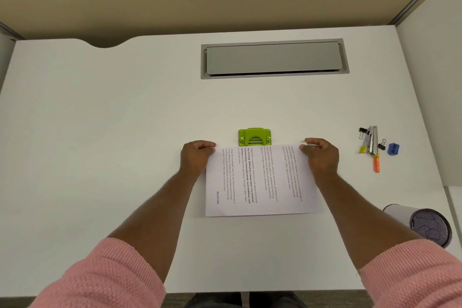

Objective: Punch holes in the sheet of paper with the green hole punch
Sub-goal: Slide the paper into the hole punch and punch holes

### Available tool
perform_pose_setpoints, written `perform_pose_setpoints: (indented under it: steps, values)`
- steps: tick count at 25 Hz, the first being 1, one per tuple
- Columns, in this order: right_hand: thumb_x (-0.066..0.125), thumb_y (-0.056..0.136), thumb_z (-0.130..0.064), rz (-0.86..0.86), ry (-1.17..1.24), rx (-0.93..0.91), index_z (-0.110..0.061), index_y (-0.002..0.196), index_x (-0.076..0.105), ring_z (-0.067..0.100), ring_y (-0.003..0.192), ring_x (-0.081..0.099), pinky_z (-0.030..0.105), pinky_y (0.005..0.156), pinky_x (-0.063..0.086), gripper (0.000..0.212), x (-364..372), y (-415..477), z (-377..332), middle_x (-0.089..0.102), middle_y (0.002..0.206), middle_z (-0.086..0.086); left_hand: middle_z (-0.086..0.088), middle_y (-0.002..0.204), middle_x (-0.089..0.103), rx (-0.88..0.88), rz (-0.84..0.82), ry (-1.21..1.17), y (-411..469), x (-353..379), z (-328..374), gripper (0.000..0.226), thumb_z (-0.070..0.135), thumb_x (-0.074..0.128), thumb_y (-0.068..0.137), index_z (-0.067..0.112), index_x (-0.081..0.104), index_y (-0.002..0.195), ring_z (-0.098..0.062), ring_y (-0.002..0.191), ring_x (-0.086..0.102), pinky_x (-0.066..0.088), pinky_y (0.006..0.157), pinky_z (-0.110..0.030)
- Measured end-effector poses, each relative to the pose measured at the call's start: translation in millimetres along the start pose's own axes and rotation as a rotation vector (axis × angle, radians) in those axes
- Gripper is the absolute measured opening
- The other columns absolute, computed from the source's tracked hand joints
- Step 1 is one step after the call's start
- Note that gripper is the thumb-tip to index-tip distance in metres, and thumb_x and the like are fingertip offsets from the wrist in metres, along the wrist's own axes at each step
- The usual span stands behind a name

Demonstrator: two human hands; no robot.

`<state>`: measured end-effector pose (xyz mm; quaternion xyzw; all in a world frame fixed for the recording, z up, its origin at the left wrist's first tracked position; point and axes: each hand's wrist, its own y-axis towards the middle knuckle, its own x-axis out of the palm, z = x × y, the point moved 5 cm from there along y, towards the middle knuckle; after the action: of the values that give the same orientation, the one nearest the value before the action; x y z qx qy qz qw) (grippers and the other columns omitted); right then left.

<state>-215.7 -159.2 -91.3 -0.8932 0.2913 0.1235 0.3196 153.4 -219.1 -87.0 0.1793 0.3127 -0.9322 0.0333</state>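
A printed sheet of paper (260, 180) lies on the white desk, turned sideways, its far edge right at the mouth of the green hole punch (254, 136). My left hand (196, 157) pinches the sheet's far left corner. My right hand (321, 155) pinches the far right corner. The punch stands between my hands, just beyond the paper's edge, and neither hand touches it. Whether the edge sits inside the punch slot I cannot tell.
To the right lie a stapler (371, 139), binder clips (362, 132), an orange highlighter (376, 164) and a blue sharpener (393, 149). A mesh pen cup (430, 226) lies on its side near the right edge. A grey cable hatch (273, 59) sits at the back.
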Motion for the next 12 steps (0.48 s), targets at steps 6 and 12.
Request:
perform_pose_setpoints:
  steps: [6, 12]
  values:
    - [0.080, 0.075, -0.020, 0.024, -0.061, -0.037, -0.034, 0.081, 0.071, 0.013, 0.083, 0.069, 0.034, 0.089, 0.056, 0.018, 2.1, -0.7, -3.2, 0.074, 0.085, -0.008, -0.009, 0.104, 0.077, 0.026, 0.029, 0.052, 1.2, 1.1, 1.9, 0.016, 0.004, 0.070, 0.087, 0.008, 0.079, 0.100, -0.021, 0.099, 0.069, 0.054, 0.096, -0.034]
    - [0.080, 0.075, -0.022, 0.041, -0.063, -0.029, -0.036, 0.079, 0.070, 0.010, 0.082, 0.069, 0.024, 0.080, 0.051, 0.017, 3.0, -2.3, -3.6, 0.073, 0.082, -0.013, -0.005, 0.099, 0.077, 0.040, 0.051, 0.062, 0.1, 0.7, 1.9, 0.016, 0.005, 0.072, 0.086, 0.010, 0.079, 0.099, -0.015, 0.091, 0.068, 0.054, 0.091, -0.028]
